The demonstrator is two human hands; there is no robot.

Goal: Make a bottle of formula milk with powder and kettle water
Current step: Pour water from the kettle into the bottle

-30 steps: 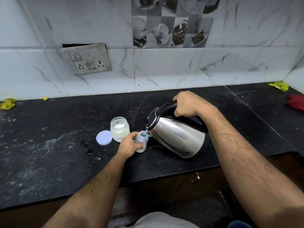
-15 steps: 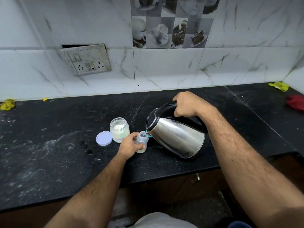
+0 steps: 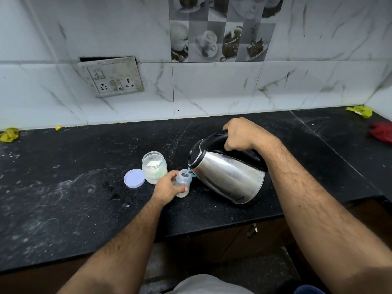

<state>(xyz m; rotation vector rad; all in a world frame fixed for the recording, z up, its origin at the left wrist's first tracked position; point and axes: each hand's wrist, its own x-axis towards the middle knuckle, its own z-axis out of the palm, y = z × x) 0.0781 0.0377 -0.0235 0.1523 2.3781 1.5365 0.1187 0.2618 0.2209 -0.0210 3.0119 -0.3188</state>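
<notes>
The right hand (image 3: 238,134) is curling its fingers round the black handle of the steel kettle (image 3: 228,177), tipping its spout over the open bottle (image 3: 183,183). The left hand (image 3: 167,187) is wrapping fingers and thumb round the bottle, standing on the counter (image 3: 63,198) just beside the kettle. Beyond the bottle, the powder jar (image 3: 153,167) is standing open, with its lid (image 3: 134,178) lying beside it.

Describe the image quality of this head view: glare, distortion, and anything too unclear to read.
Head view: wide-angle bending curves the counter edge and tile lines; soft highlights streak the steel kettle; lighting is even and shadows faint; the bottle in the left hand is small, its fill level unreadable.
</notes>
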